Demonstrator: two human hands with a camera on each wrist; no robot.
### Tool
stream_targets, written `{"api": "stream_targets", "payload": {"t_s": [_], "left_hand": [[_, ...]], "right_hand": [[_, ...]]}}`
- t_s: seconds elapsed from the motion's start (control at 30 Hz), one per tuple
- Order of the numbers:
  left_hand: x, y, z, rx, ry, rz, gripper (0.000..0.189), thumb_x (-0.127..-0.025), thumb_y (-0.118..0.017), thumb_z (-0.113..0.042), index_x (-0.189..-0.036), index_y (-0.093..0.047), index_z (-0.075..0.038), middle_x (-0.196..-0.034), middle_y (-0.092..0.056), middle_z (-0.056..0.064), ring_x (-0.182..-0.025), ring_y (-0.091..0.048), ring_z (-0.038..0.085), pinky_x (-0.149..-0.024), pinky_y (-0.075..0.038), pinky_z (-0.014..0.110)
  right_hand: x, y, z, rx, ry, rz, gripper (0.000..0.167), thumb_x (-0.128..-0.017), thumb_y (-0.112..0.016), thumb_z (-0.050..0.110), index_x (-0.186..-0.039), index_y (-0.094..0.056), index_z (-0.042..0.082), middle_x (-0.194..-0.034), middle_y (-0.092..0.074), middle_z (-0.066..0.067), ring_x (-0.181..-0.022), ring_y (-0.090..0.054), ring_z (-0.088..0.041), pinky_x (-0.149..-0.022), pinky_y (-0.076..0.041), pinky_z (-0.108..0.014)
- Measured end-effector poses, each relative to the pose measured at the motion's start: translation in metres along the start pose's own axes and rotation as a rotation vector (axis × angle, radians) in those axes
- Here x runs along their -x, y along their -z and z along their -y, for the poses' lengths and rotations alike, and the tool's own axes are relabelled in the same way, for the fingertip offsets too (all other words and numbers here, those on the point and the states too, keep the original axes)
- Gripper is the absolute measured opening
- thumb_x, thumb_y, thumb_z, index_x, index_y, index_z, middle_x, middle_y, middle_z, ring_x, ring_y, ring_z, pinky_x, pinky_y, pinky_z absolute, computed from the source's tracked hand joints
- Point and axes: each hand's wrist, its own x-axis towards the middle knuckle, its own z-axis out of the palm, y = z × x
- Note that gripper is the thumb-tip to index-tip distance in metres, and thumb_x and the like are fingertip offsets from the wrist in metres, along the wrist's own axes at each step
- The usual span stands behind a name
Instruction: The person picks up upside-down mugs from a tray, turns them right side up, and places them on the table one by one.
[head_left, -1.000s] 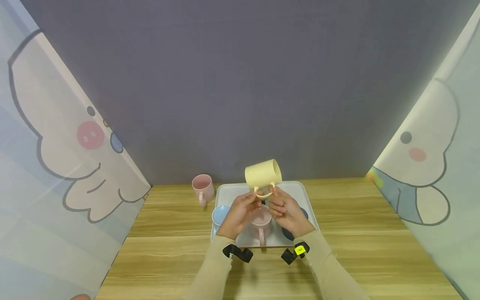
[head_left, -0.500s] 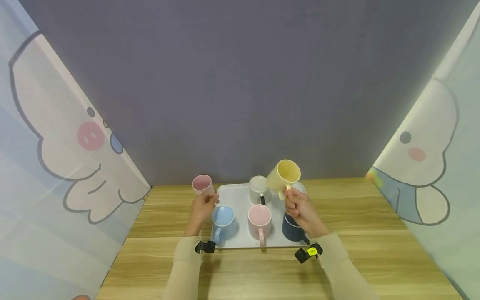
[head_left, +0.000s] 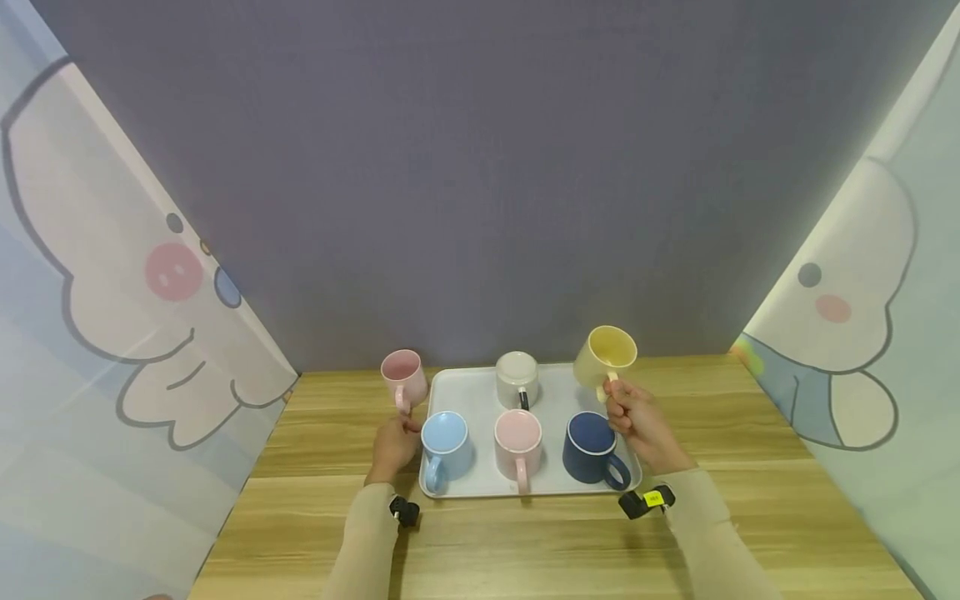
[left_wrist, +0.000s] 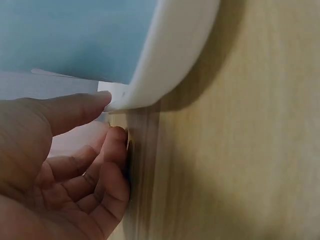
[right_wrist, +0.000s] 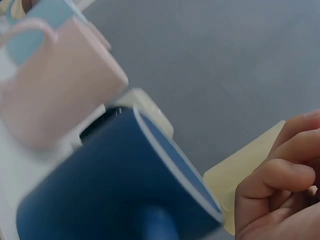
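In the head view my right hand [head_left: 639, 423] pinches the handle of a yellow mug [head_left: 594, 364]. The mug is raised over the tray's back right corner, its mouth tilted toward me. Low at the tray's left edge is my left hand [head_left: 394, 448], beside a light blue mug [head_left: 447, 454]. The left wrist view shows its thumb [left_wrist: 75, 111] by the white tray rim [left_wrist: 177, 55] and its other fingers loosely curled around nothing. On the white tray [head_left: 480, 483] stand a pink mug [head_left: 517, 450], a navy mug [head_left: 587, 454] and a white mug [head_left: 517, 377] with a black handle.
A second pink mug [head_left: 405, 379] stands on the wooden table [head_left: 525, 550], off the tray's back left corner. A dark grey wall [head_left: 480, 183] rises behind, and printed cartoon panels flank both sides.
The left hand has let go of the yellow mug and moved left, then down to the tray's edge. The right hand has carried the mug rightward and turned it more upright.
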Motion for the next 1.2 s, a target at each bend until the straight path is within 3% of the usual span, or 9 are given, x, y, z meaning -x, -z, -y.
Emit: {"api": "stream_targets", "payload": {"t_s": [0.23, 0.53, 0.8, 1.0, 1.2], "left_hand": [[-0.002, -0.006, 0.001, -0.032, -0.011, 0.007, 0.017, -0.077, -0.062, 0.002, -0.084, -0.077, -0.002, -0.083, -0.074, 0.013, -0.077, -0.065, 0.027, -0.067, -0.052, 0.038], [0.001, -0.006, -0.001, -0.010, 0.019, 0.016, 0.016, -0.082, -0.063, -0.002, -0.087, -0.077, -0.001, -0.084, -0.073, 0.013, -0.076, -0.064, 0.025, -0.066, -0.050, 0.034], [0.000, -0.006, -0.001, -0.014, -0.010, 0.001, 0.016, -0.081, -0.061, 0.001, -0.085, -0.076, 0.000, -0.080, -0.071, 0.012, -0.073, -0.062, 0.024, -0.064, -0.049, 0.034], [0.001, -0.006, -0.002, -0.019, -0.009, 0.001, 0.016, -0.082, -0.060, 0.002, -0.085, -0.076, 0.000, -0.079, -0.071, 0.012, -0.074, -0.062, 0.024, -0.065, -0.049, 0.034], [0.002, -0.006, -0.003, -0.016, -0.029, -0.011, 0.017, -0.082, -0.059, 0.001, -0.084, -0.076, 0.001, -0.080, -0.071, 0.013, -0.073, -0.062, 0.025, -0.065, -0.049, 0.035]], "right_hand": [[-0.003, 0.025, -0.003, 0.065, -0.039, -0.074, 0.029, -0.112, -0.035, 0.022, -0.091, -0.054, 0.017, -0.062, -0.044, 0.015, -0.047, -0.036, 0.003, -0.049, -0.017, -0.019], [-0.008, 0.050, -0.004, 0.102, -0.076, -0.173, 0.032, -0.112, -0.036, 0.021, -0.087, -0.055, 0.017, -0.062, -0.045, 0.013, -0.048, -0.038, 0.002, -0.048, -0.025, -0.015], [-0.016, 0.069, -0.003, 0.219, -0.117, -0.259, 0.031, -0.112, -0.037, 0.023, -0.088, -0.056, 0.018, -0.063, -0.046, 0.015, -0.051, -0.039, 0.004, -0.049, -0.031, -0.013], [-0.022, 0.079, -0.007, 0.220, -0.149, -0.258, 0.029, -0.112, -0.039, 0.025, -0.089, -0.055, 0.016, -0.063, -0.047, 0.014, -0.051, -0.039, 0.002, -0.048, -0.031, -0.015], [-0.024, 0.087, -0.011, 0.165, -0.178, -0.203, 0.032, -0.113, -0.034, 0.023, -0.087, -0.053, 0.017, -0.062, -0.046, 0.013, -0.049, -0.038, 0.001, -0.046, -0.030, -0.015]]}}
